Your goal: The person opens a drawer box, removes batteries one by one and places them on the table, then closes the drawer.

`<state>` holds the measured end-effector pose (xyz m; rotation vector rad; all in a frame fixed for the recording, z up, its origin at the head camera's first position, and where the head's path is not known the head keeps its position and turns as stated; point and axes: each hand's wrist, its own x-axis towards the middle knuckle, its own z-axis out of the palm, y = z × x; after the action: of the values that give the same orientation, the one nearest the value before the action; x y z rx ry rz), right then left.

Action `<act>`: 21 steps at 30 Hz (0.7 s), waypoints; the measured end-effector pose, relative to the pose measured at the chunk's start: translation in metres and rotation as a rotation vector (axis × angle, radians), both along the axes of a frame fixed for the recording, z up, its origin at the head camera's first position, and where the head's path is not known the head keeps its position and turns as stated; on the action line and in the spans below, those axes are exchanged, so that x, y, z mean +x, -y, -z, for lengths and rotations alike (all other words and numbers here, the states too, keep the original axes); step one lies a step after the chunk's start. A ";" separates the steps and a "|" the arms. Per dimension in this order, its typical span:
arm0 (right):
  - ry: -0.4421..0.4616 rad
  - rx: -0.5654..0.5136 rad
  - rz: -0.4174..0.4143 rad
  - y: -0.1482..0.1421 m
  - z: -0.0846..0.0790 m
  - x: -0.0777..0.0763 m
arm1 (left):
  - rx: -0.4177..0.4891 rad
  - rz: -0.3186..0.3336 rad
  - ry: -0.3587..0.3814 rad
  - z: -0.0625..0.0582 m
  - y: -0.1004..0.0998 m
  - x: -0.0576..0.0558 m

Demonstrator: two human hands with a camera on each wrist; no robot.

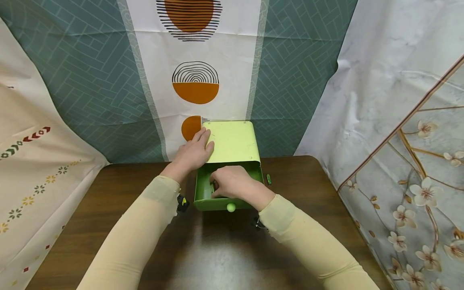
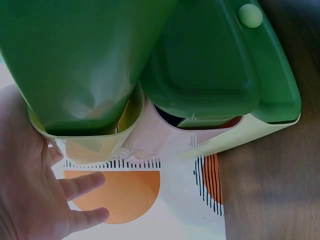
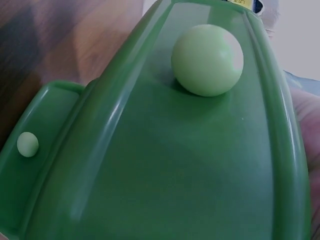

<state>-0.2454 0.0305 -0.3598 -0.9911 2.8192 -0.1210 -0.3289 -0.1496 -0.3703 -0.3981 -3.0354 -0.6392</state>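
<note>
A small drawer cabinet with a pale yellow-green top [image 1: 233, 141] stands against the backdrop. Its green upper drawer [image 1: 203, 204] is pulled out, the round knob [image 1: 230, 207] facing me. My left hand [image 1: 192, 155] rests at the top's left edge; the left wrist view shows its fingers [image 2: 82, 185] spread beside the cabinet. Inside the drawer, my right hand [image 1: 235, 181] reaches down with curled fingers and pinches a small green cylinder [image 1: 212, 188], mostly hidden by the hand. The drawer's front fills the right wrist view, with part of the hand at its right edge.
A small green cylinder, like a battery [image 1: 268, 179], lies on the brown wooden table [image 1: 224, 249] right of the cabinet. Lower drawers [image 2: 210, 60] show shut beneath the pulled-out one. Patterned cloths [image 1: 304, 80] hang behind and at both sides.
</note>
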 end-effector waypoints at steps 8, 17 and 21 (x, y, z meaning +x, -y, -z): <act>-0.012 0.000 0.008 -0.005 0.000 0.000 | -0.007 0.003 0.006 -0.001 0.000 0.000; -0.005 -0.019 0.000 -0.008 0.001 0.000 | -0.010 0.003 0.010 0.000 0.001 0.000; -0.009 -0.016 -0.003 -0.009 0.003 -0.001 | -0.005 0.003 0.009 0.000 0.001 -0.001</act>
<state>-0.2461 0.0393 -0.3625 -1.0010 2.8289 -0.1400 -0.3294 -0.1503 -0.3704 -0.4007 -3.0464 -0.6351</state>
